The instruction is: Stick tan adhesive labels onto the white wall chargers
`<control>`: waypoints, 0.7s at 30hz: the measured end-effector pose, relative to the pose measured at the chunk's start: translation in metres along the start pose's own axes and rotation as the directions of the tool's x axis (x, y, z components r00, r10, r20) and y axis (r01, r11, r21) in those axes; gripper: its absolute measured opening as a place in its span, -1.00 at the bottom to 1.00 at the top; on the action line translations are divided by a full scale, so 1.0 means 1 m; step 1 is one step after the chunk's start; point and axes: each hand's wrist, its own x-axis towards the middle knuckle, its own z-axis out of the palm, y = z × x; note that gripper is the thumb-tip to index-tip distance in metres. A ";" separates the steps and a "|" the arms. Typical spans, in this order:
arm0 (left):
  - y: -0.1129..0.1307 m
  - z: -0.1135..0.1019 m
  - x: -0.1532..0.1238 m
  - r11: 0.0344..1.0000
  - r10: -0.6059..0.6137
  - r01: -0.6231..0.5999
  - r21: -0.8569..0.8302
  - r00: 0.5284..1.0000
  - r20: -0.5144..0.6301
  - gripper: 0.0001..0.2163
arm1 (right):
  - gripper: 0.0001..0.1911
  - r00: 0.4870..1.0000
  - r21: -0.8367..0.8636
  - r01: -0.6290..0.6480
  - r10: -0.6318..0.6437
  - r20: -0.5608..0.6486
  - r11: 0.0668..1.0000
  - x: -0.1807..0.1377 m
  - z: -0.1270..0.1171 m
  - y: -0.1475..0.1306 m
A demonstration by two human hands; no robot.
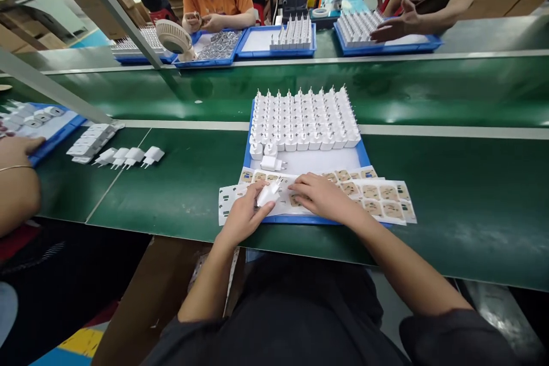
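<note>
My left hand [246, 211] is closed around a white plug-in charger [269, 193], whose two metal pins point up and to the right. Just right of it, my right hand [321, 197] rests over the sticker sheets [371, 191], fingers slightly bent and apart, with the fingertips at the sheet. Those sheets lie across the front of a blue tray [364, 154]. Behind them stand many white chargers [304, 120] in tight rows, pins up. One loose charger [273, 163] lies on its side between the rows and the sheets.
Left on the green bench [454, 194] lie several chargers [132, 156] beside a stack of white pieces [94, 140]. A co-worker's arm [17, 177] reaches to another blue tray [60, 131]. Across the line, two people sit behind trays of chargers [294, 34] and metallic parts [221, 46].
</note>
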 end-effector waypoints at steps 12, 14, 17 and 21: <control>-0.012 0.014 -0.001 0.984 0.102 -0.089 0.155 0.992 -0.079 -0.56 | -0.82 0.998 0.068 0.051 -0.048 -0.047 0.996 0.000 0.017 0.010; -0.011 0.013 -0.001 0.988 0.096 -0.086 0.128 0.993 -0.071 -0.56 | -0.75 0.998 0.070 0.045 -0.042 -0.049 0.997 -0.002 0.017 0.010; -0.010 0.010 -0.001 0.996 0.057 -0.051 0.079 0.996 -0.067 -0.55 | -0.54 0.998 0.041 -0.009 0.011 -0.058 0.999 -0.004 0.016 0.009; -0.007 0.009 0.002 0.996 -0.011 0.017 0.089 0.998 -0.061 -0.52 | -0.51 0.999 0.001 -0.044 0.044 -0.028 0.999 -0.007 0.012 0.009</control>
